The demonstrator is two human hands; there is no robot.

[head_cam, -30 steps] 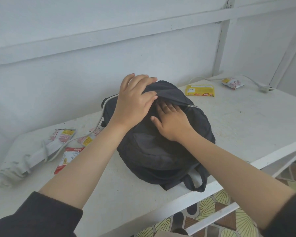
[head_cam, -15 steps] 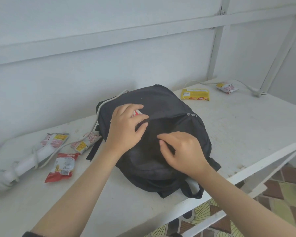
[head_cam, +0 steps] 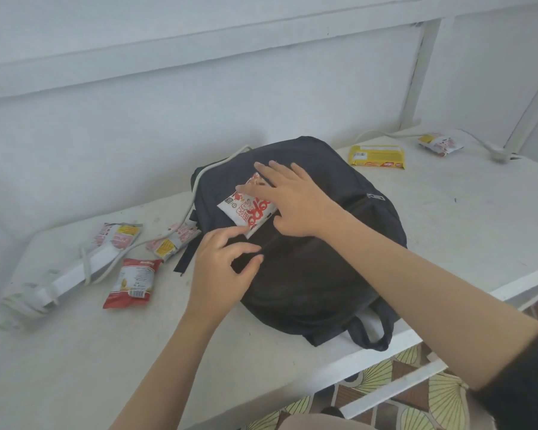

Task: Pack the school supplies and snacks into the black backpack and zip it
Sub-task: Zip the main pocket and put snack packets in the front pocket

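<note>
My flat right hand (head_cam: 295,206) presses the snack packet (head_cam: 246,212); my left hand (head_cam: 221,271), just below, pinches the black backpack (head_cam: 323,274) fabric, which I should lift wider.

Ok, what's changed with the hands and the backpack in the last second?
A red-and-white snack packet now shows on the black backpack. The right hand moved up to lie flat on it, and the left hand dropped to the pocket edge. Backpack and other snacks stayed put.

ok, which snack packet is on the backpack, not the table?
The white packet with red print, lying on the black backpack under the right hand. The red packet, yellow packet and the rest lie on the table.
</note>
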